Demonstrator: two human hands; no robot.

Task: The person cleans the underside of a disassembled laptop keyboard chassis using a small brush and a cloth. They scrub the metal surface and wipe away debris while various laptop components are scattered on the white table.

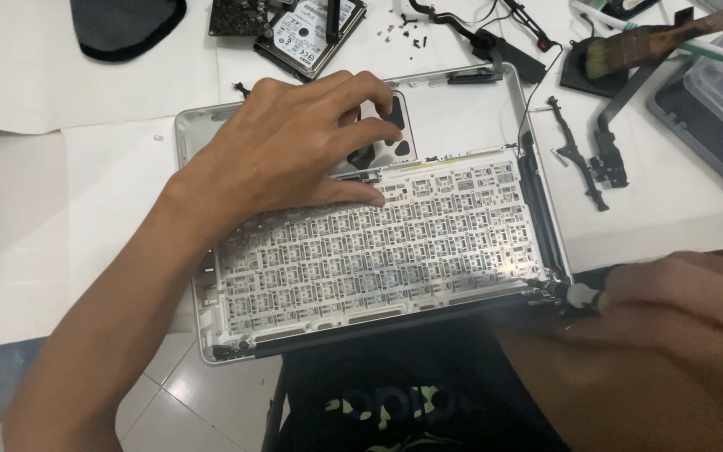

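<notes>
Pressing down on the case (pixel 202 134), a silver laptop shell lying open side up on the white bench (pixel 60 84), I keep my left hand (pixel 282 155) spread flat across its upper left part. That grip is wide and closed on nothing: my fingers (pixel 370 125) fan out over the trackpad underside (pixel 395 138) and my thumb lies along the top edge of the keyboard back (pixel 395 251), a pale grid of small metal cells that fills most of the shell. The case hangs partly past the bench edge toward me, above my dark shorts (pixel 378 393) and the tiled floor (pixel 186 393). At the lower right corner of the case my right hand (pixel 688 289) is closed around a screwdriver (pixel 587 297), its light-coloured tip end touching the hinge corner; the hand is blurred, so I cannot tell more of how the fingers sit. Just beyond the case, near the top, lie a hard drive (pixel 307 33) and a scatter of tiny screws (pixel 403 33). To the right rest black brackets (pixel 575 159), a cable, and a brush (pixel 629 46) with a wooden handle. A grey plastic box (pixel 713 92) sits at the far right edge, and a dark cloth (pixel 127 25) lies at the top left.
</notes>
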